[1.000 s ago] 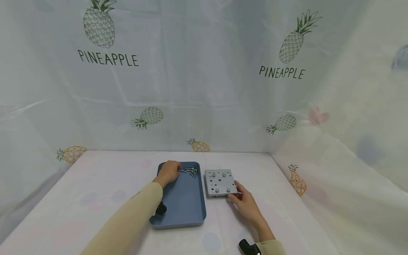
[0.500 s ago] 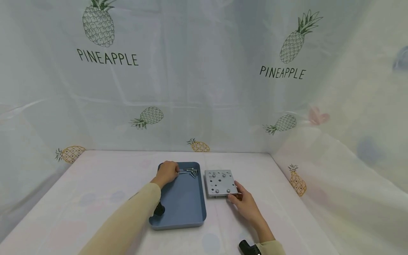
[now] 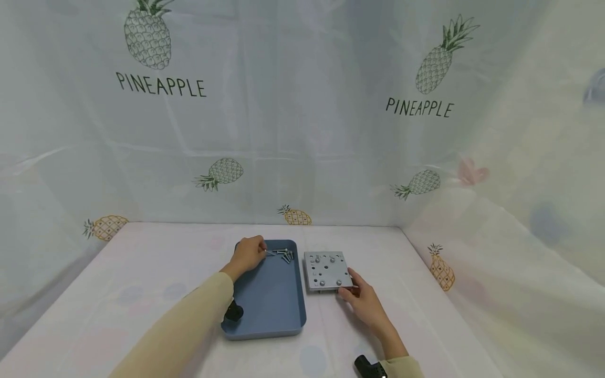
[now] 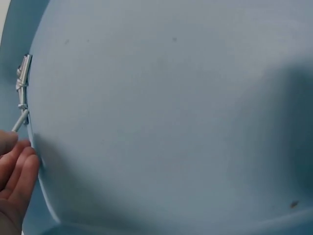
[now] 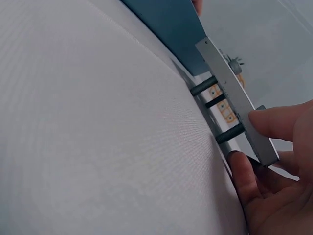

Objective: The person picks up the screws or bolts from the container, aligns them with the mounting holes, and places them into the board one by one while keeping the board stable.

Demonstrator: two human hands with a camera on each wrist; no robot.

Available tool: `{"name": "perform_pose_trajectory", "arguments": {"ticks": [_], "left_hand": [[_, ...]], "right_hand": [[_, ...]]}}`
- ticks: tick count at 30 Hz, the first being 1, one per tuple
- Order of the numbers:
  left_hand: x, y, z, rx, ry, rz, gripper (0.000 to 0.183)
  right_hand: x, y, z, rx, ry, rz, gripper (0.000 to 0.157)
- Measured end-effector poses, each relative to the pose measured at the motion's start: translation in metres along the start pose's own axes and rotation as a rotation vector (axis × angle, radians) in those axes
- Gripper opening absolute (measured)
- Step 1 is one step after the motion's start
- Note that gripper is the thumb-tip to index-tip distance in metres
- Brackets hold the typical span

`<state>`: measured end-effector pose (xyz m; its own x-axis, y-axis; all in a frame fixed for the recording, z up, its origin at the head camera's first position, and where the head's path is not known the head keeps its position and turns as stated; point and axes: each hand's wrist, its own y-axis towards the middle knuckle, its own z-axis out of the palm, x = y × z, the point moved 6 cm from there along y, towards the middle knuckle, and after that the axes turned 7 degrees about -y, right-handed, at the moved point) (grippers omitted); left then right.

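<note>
My left hand [image 3: 249,253] is over the far left part of the blue tray [image 3: 269,310], pinching a bolt [image 4: 20,120] between thumb and fingers. Several more bolts [image 3: 285,255] lie in a small heap just right of it, by the tray's far end. To the right of the tray is a square metal plate [image 3: 327,273] with holes and several bolts through it. In the right wrist view, threaded bolt shanks [image 5: 230,133] stick out beneath the plate and hold it off the table. My right hand [image 3: 365,304] grips the plate's near right corner, thumb against the edge, fingers partly underneath.
A pale cloth [image 3: 165,304] with faint coloured spots covers the table. Behind and to the right hang curtains [image 3: 307,105] printed with pineapples. A black wrist camera [image 3: 370,367] sits on the right wrist; another [image 3: 233,312] on the left hangs above the tray.
My left hand has lifted slightly, and the bolt in its fingertips has tilted. Its forearm has shifted a little left. The right hand and the plate stay in place.
</note>
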<state>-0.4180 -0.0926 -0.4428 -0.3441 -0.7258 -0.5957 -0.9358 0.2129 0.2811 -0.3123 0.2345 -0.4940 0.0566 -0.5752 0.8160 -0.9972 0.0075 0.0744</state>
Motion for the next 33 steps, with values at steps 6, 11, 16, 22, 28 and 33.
{"name": "perform_pose_trajectory", "arguments": {"ticks": [6, 11, 16, 22, 28, 33], "left_hand": [[-0.004, 0.005, -0.001, -0.042, -0.078, -0.006, 0.004], [-0.010, 0.009, 0.000, -0.052, -0.130, -0.010, 0.006], [-0.016, 0.010, 0.002, -0.028, -0.185, -0.012, 0.010], [-0.026, 0.013, 0.003, 0.020, -0.284, 0.001, 0.013], [-0.043, 0.015, 0.008, 0.056, -0.330, 0.005, 0.014], [-0.060, 0.018, 0.015, 0.081, -0.346, 0.016, 0.014]], "right_hand": [[0.004, 0.000, -0.003, -0.001, 0.002, -0.006, 0.070], [0.004, 0.000, -0.005, -0.010, -0.005, -0.019, 0.068], [0.000, 0.001, -0.004, -0.012, -0.011, -0.006, 0.067], [0.001, 0.000, -0.003, -0.012, -0.031, 0.005, 0.066], [0.000, -0.001, -0.002, -0.014, -0.046, -0.003, 0.064], [-0.002, 0.000, -0.003, -0.017, -0.050, 0.002, 0.065]]}}
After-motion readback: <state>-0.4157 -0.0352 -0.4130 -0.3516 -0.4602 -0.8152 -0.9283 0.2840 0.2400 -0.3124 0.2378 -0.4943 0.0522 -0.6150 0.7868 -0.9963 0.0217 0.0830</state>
